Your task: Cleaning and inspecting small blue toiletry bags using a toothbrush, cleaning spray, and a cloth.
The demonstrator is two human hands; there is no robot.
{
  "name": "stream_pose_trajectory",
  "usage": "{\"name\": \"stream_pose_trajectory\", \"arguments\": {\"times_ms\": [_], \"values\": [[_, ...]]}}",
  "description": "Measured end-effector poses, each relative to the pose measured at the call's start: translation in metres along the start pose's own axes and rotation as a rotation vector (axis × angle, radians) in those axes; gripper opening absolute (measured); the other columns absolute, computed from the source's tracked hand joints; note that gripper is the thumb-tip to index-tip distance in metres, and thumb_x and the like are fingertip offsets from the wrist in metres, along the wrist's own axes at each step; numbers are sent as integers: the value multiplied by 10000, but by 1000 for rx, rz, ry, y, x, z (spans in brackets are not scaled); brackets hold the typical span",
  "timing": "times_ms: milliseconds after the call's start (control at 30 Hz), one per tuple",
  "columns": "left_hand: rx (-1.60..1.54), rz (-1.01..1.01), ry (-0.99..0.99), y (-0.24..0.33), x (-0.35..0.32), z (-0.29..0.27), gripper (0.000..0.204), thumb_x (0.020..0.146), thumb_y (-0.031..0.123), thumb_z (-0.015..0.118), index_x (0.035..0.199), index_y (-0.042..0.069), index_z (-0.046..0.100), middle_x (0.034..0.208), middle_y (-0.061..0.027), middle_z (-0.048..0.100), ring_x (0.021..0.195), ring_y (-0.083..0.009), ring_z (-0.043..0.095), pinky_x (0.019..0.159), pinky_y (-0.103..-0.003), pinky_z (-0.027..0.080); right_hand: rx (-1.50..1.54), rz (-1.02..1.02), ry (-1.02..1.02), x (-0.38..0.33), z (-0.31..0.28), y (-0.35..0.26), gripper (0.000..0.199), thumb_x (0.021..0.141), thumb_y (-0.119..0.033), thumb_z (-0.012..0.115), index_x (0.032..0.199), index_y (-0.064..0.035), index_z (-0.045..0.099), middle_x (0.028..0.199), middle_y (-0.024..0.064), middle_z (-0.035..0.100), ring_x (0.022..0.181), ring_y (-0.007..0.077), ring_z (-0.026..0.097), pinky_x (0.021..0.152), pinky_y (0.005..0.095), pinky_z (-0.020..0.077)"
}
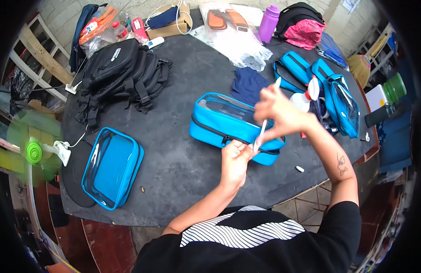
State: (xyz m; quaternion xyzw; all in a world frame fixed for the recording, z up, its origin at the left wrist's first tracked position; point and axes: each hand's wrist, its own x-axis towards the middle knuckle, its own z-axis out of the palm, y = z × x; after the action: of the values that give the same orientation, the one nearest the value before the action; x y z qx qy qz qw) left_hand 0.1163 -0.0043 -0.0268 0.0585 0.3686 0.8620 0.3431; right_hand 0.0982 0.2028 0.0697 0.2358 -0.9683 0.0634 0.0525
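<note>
A bright blue zippered pouch point(209, 132) with a clear plastic top lies in front of me, its dark zipper running along the near side. My left hand point(234, 163) has its fingers pinched at the pouch's near edge, beside the zipper. My right hand point(281, 116), slightly blurred, is above the pouch's right end. It grips a slim white stick-like thing point(264, 129), whose lower tip meets my left fingertips. Its exact kind cannot be made out. Part of the pouch's right end is hidden behind my right hand.
Another blue clear-topped pouch point(112, 170) lies at the left. Several more blue pouches point(340, 102) are at the right, near a white spray bottle point(301, 101). A black backpack point(124, 73) and a navy cloth point(249, 84) lie farther back. A green fan point(34, 151) spins at the left edge.
</note>
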Motion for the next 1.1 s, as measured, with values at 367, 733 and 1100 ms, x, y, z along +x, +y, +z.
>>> {"name": "stream_pose_trajectory", "arguments": {"times_ms": [367, 733, 1100], "values": [[57, 45, -62, -6, 7, -16, 155, 915, -54, 515, 1045, -75, 598, 979, -100, 659, 848, -134, 634, 822, -293, 524, 76, 5, -9, 2, 6, 1, 549, 612, -602, 756, 619, -118, 498, 668, -16, 468, 774, 201, 413, 790, 393, 285], [23, 50, -7, 1, 6, -7, 143, 924, -47, 513, 1027, -64, 610, 969, -102, 664, 835, -128, 632, 780, -276, 521, 35, 6, 4, 3, 2, -7, 526, 589, -578, 764, 647, -109, 532, 684, -1, 475, 776, 207, 406, 778, 387, 281], [31, 95, -22, -6, 15, -18, 152, 915, -20, 543, 1053, -59, 594, 1036, -150, 658, 915, -188, 657, 850, -334, 545, 28, 75, 40, 0, 12, -2, 533, 602, -605, 742, 628, -124, 515, 669, -16, 477, 780, 201, 418, 787, 397, 292]]}}
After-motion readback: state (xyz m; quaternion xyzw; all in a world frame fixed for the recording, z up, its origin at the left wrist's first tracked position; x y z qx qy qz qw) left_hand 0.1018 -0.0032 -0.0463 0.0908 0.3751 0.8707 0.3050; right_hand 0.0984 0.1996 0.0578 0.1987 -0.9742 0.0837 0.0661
